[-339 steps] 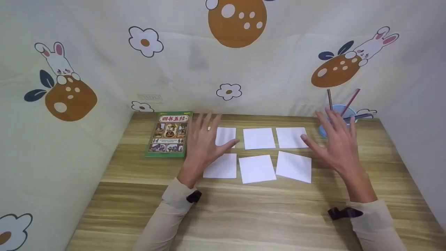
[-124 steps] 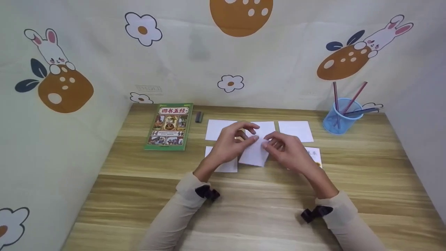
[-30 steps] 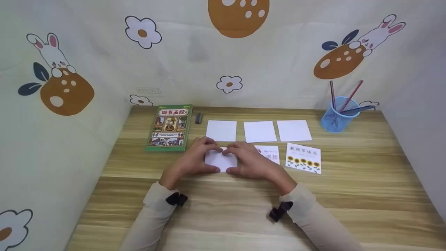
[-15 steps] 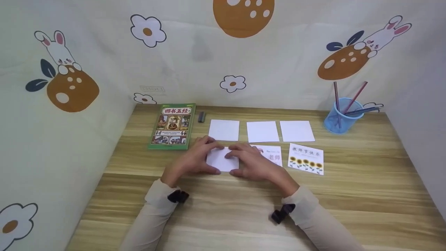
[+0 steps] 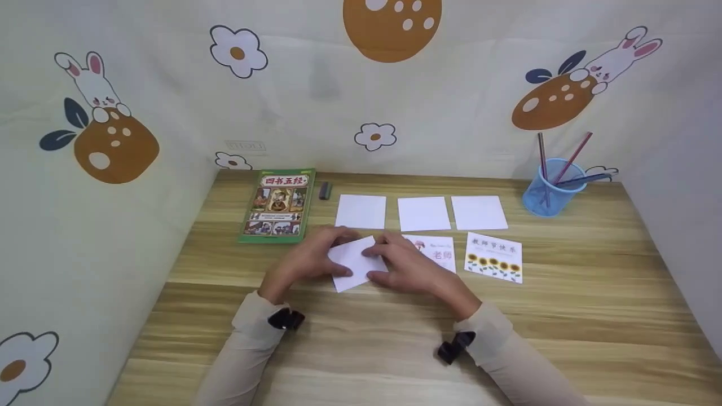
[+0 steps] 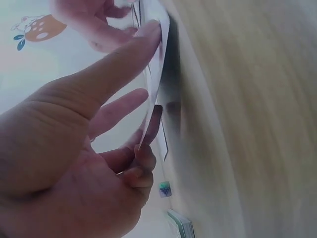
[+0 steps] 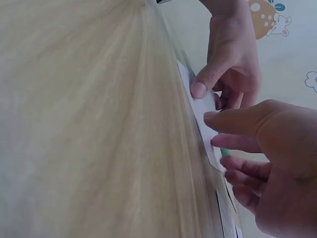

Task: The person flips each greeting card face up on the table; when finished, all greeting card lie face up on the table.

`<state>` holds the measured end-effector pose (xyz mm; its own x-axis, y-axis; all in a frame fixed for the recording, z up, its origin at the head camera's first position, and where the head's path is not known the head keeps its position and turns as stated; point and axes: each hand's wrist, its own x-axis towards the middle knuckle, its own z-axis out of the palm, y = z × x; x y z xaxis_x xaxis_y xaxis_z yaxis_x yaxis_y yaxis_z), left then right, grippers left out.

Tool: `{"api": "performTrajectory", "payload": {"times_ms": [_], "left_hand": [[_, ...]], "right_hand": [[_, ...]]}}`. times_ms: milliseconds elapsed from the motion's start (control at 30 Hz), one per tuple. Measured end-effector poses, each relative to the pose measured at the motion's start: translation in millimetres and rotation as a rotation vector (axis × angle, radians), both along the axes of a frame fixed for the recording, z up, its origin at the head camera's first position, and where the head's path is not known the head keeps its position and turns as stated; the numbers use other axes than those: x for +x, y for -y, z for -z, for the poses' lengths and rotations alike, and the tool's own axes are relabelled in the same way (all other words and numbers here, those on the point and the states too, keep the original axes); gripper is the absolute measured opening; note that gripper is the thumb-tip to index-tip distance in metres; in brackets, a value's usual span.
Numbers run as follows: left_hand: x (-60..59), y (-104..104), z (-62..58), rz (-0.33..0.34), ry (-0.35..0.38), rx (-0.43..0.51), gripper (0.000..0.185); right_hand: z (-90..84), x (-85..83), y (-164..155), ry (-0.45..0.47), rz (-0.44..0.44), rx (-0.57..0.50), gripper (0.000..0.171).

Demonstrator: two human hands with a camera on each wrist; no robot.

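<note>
A square white card (image 5: 356, 254), blank side up, is tilted and turned askew between both hands. My left hand (image 5: 309, 256) pinches its left part, thumb on top and fingers underneath, as the left wrist view shows along the card's edge (image 6: 157, 69). My right hand (image 5: 407, 260) holds the right side, index finger and thumb at the card; in the right wrist view its thumb reaches the card's face (image 7: 198, 111). Just right of the hands lie two printed cards face up: one with a pink flower and writing (image 5: 443, 255), partly hidden by my right hand, and one with sunflowers (image 5: 493, 258).
Behind the hands lies a row of three blank white cards: left (image 5: 361, 211), middle (image 5: 424, 213) and right (image 5: 479, 212). A green comic-style book (image 5: 277, 206) and a small dark block (image 5: 325, 190) are at back left. A blue cup (image 5: 550, 194) with pencils stands back right.
Half a second ago the card lay squarely between my hands; now it is raised and rotated. Since the oldest frame, the two front cards on the right have been turned printed side up.
</note>
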<state>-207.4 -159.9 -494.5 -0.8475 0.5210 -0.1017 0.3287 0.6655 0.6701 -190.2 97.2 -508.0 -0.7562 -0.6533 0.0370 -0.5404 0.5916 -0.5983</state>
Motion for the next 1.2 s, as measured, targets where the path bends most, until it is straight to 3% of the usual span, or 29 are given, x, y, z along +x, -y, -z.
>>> {"api": "performTrajectory", "payload": {"times_ms": [133, 333, 500, 600, 700, 833, 933, 1100, 1200], "left_hand": [[-1.8, 0, -2.2, -0.003, 0.021, 0.116, 0.064], [-1.8, -5, -9.2, -0.067, 0.010, 0.270, 0.058], [-2.5, -9, -11.2, -0.086, 0.071, 0.443, 0.052], [-4.3, -10, -7.7, -0.065, 0.112, 0.515, 0.047], [-7.0, -9, -2.8, -0.037, 0.105, 0.543, 0.047], [-7.8, -6, 1.0, -0.031, -0.004, 0.411, 0.053], [-5.0, -5, 0.7, -0.049, -0.066, 0.239, 0.059], [0.5, -5, -2.1, -0.045, -0.076, 0.044, 0.068], [2.3, -3, -3.0, -0.006, -0.058, -0.038, 0.068]], "right_hand": [[0.8, -0.3, 2, 0.026, -0.023, -0.079, 0.062], [-1.5, -3.7, 3, 0.093, 0.017, -0.228, 0.077], [-2.9, -6.3, 6, 0.145, -0.001, -0.346, 0.069], [-1.8, -7.7, 7, 0.169, -0.021, -0.375, 0.060], [-2.0, -8.2, 8, 0.193, -0.013, -0.404, 0.054], [-3.0, -7.0, 6, 0.189, 0.006, -0.413, 0.055], [-1.7, -5.1, 4, 0.097, 0.048, -0.334, 0.053], [0.3, -1.6, 5, -0.071, 0.141, -0.145, 0.032], [1.1, -0.4, 5, -0.129, 0.152, -0.038, 0.032]]}}
